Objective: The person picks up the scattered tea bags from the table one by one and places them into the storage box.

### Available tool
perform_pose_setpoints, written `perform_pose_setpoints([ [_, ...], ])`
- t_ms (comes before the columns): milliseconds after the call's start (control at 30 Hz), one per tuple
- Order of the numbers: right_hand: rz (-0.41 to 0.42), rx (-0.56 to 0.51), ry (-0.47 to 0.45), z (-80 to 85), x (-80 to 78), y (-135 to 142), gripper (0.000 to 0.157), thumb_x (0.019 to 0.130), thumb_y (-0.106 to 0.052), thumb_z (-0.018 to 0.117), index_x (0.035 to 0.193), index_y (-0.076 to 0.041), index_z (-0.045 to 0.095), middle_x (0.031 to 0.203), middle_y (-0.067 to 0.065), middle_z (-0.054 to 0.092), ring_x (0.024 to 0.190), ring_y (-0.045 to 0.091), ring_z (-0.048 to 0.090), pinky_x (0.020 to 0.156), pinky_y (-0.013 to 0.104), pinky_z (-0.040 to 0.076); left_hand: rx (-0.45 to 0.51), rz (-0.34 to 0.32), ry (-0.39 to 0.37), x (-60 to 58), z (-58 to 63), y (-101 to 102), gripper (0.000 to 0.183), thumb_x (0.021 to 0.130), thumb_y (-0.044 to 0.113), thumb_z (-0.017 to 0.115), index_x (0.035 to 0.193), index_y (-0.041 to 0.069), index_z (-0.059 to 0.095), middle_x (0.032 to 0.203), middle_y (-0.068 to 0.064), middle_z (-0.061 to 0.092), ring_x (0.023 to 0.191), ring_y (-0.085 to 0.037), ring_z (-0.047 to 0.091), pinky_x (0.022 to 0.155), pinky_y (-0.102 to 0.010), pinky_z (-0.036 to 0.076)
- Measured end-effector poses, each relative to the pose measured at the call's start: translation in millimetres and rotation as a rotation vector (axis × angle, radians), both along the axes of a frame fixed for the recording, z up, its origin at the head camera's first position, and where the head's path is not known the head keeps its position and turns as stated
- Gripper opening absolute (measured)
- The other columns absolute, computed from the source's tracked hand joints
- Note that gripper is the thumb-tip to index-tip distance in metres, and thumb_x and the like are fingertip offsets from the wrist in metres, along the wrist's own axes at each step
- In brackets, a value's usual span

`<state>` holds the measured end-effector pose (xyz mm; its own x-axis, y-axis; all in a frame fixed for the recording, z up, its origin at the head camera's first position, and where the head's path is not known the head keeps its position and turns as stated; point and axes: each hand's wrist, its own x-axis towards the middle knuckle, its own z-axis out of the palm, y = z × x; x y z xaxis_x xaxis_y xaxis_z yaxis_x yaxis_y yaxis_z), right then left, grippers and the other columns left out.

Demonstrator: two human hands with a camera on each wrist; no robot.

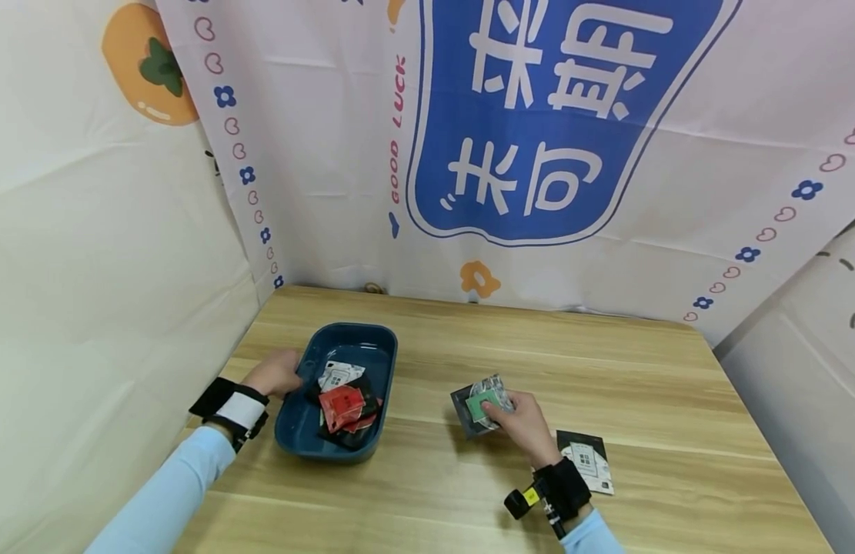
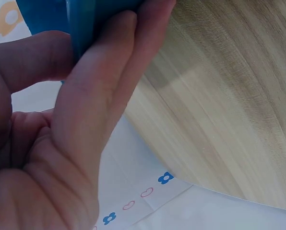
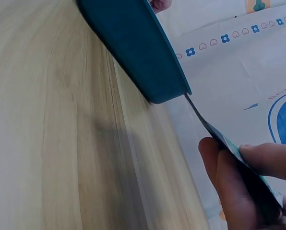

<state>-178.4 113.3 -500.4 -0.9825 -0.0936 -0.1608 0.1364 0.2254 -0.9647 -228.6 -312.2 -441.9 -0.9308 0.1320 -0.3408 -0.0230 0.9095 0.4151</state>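
Observation:
My left hand (image 1: 275, 373) grips the left rim of a dark teal plastic basin (image 1: 361, 345), thumb and fingers on either side of the wall in the left wrist view. Inside the basin lie several small flat sachets, among them a red sachet (image 1: 342, 408) on top and a white sachet (image 1: 340, 375) behind it. Over the table to the right, my right hand (image 1: 526, 431) pinches a flat black-and-white sachet (image 1: 463, 408) with a green label (image 1: 479, 406). Seen edge-on in the right wrist view, that sachet (image 3: 212, 130) sits between thumb and fingers.
Another black-and-white sachet (image 1: 585, 462) lies on the wooden table (image 1: 427, 492), just right of my right wrist. A printed white cloth (image 1: 330, 154) hangs along the table's back edge, and pale cloth walls stand at both sides.

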Motion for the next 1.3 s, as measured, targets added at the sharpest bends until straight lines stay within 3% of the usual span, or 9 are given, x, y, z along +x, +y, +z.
perform_pose_setpoints([
  [367,0.017,-0.034,-0.007,1.5,-0.6,-10,0.027,0.092,-0.014,0.067,0.108,0.008,0.069,0.091,0.012,0.072,0.071,0.009,0.063,0.065,0.028,0.056,-0.001,0.007,-0.003,1.6,1.2,1,0.022,0.080,-0.006,0.056,0.066,0.009,0.048,0.061,-0.002,0.049,0.053,-0.014,0.052,0.049,-0.023,0.046],
  [733,0.033,-0.054,0.014,1.5,-4.5,-25,0.021,0.090,-0.012,0.069,0.101,0.006,0.071,0.084,0.006,0.071,0.069,0.008,0.060,0.063,0.025,0.053,-0.013,0.013,-0.022,1.9,2.6,3,0.020,0.082,-0.004,0.056,0.068,0.009,0.049,0.062,-0.003,0.051,0.054,-0.014,0.052,0.050,-0.023,0.044],
  [967,0.058,-0.066,0.032,16.0,-5.2,-31,0.023,0.092,-0.009,0.066,0.105,0.010,0.068,0.091,0.017,0.071,0.072,0.011,0.063,0.064,0.026,0.056,-0.006,0.008,-0.021,2.0,1.9,1,0.018,0.082,-0.005,0.056,0.070,0.007,0.050,0.063,-0.003,0.051,0.054,-0.014,0.051,0.050,-0.023,0.044],
  [1300,0.066,-0.063,0.046,9.6,-8.1,-35,0.025,0.091,-0.013,0.068,0.106,0.006,0.070,0.095,0.016,0.073,0.075,0.009,0.064,0.067,0.026,0.055,0.000,-0.001,0.005,2.2,2.1,2,0.019,0.079,-0.005,0.056,0.068,0.008,0.048,0.062,-0.003,0.050,0.053,-0.014,0.051,0.049,-0.024,0.044],
])
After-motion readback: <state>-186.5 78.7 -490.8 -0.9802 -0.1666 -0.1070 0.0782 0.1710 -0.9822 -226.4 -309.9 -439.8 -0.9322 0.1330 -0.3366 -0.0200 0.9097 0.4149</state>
